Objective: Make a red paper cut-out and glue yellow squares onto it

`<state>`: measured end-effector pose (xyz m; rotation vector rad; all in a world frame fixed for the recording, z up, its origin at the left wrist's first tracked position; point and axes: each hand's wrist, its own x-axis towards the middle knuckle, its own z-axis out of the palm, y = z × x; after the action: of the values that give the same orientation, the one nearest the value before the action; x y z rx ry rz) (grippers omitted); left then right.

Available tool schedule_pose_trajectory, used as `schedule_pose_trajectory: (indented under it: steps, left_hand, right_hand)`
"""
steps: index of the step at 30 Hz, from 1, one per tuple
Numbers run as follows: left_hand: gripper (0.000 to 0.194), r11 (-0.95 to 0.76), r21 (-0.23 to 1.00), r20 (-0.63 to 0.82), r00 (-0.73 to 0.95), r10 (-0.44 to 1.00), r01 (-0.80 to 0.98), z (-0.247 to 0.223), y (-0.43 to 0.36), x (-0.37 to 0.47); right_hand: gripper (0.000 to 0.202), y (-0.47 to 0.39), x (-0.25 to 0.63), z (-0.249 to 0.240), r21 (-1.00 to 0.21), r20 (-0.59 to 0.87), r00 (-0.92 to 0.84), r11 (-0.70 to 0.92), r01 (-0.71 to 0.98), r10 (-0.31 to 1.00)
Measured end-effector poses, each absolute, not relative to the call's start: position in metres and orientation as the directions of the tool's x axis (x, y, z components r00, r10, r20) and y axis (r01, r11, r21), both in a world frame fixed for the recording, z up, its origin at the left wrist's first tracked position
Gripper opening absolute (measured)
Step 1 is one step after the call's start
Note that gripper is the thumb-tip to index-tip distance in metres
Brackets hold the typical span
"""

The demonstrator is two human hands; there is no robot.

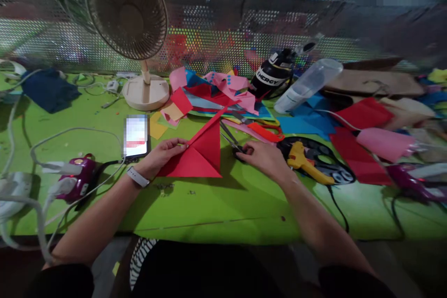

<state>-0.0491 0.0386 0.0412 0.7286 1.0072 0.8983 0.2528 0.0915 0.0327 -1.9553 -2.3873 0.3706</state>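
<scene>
A folded red paper (pixel 204 156) with creases and a long narrow point at its top is pinched by my left hand (pixel 169 151) at its left edge. To the right of the paper, my right hand (pixel 260 156) has its fingers closed around the dark handles of a pair of scissors (pixel 229 139). The slightly parted blades point up and left, close to the paper's right edge. Part of the scissor handles is hidden by my right fingers.
A fan (pixel 145 91) and a phone (pixel 136 135) stand and lie at the left, near a purple power strip (pixel 78 177). Paper scraps (pixel 226 86), a black bottle (pixel 272 74) and a clear bottle (pixel 307 86) are behind. A yellow glue gun (pixel 303 160) lies right on the green table (pixel 209 209).
</scene>
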Motion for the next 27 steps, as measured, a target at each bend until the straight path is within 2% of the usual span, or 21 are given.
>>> schedule_pose_trajectory:
  steps: [3, 7, 13, 16, 17, 19, 21, 23, 25, 27]
  left_hand:
    - [0.027, 0.446, 0.872, -0.379, 0.297, 0.876, -0.202, 0.042, 0.037, -0.047]
    - [0.026, 0.423, 0.896, -0.365, 0.317, 0.875, -0.134, 0.045, 0.036, -0.045]
    - [0.023, 0.416, 0.902, -0.363, 0.319, 0.875, -0.115, 0.046, 0.036, -0.045]
    - [0.024, 0.419, 0.902, -0.361, 0.347, 0.866, -0.107, 0.044, 0.037, -0.046]
    - [0.024, 0.424, 0.899, -0.363, 0.357, 0.860, -0.107, 0.044, 0.037, -0.047]
    - [0.025, 0.437, 0.892, -0.371, 0.366, 0.854, -0.117, 0.042, 0.037, -0.048]
    - [0.025, 0.444, 0.887, -0.375, 0.363, 0.853, -0.128, 0.041, 0.038, -0.049]
    - [0.025, 0.446, 0.888, -0.378, 0.371, 0.848, -0.112, 0.040, 0.038, -0.050]
    - [0.026, 0.427, 0.903, -0.376, 0.394, 0.838, -0.047, 0.039, 0.038, -0.050]
    - [0.027, 0.343, 0.936, -0.341, 0.415, 0.844, 0.072, 0.039, 0.039, -0.050]
  right_hand:
    - [0.025, 0.090, 0.251, 0.036, -0.140, -0.064, -0.224, 0.213, 0.967, 0.973]
    - [0.028, 0.091, 0.252, 0.035, -0.163, -0.075, -0.250, 0.235, 0.958, 0.965]
    - [0.027, 0.090, 0.254, 0.034, -0.080, -0.018, -0.192, 0.190, 0.978, 0.981]
    - [0.026, 0.090, 0.256, 0.033, -0.097, -0.049, -0.194, 0.189, 0.977, 0.980]
    - [0.026, 0.089, 0.257, 0.034, -0.114, -0.033, -0.205, 0.201, 0.973, 0.978]
    - [0.027, 0.086, 0.259, 0.034, -0.126, 0.127, -0.239, 0.254, 0.959, 0.963]
    - [0.032, 0.080, 0.258, 0.035, -0.077, 0.388, -0.318, 0.374, 0.924, 0.865]
    - [0.040, 0.073, 0.252, 0.034, 0.045, 0.566, -0.476, 0.552, 0.833, 0.673]
    - [0.047, 0.064, 0.242, 0.031, 0.169, 0.582, -0.662, 0.726, 0.666, 0.472]
    - [0.049, 0.057, 0.232, 0.026, 0.229, 0.531, -0.787, 0.841, 0.489, 0.313]
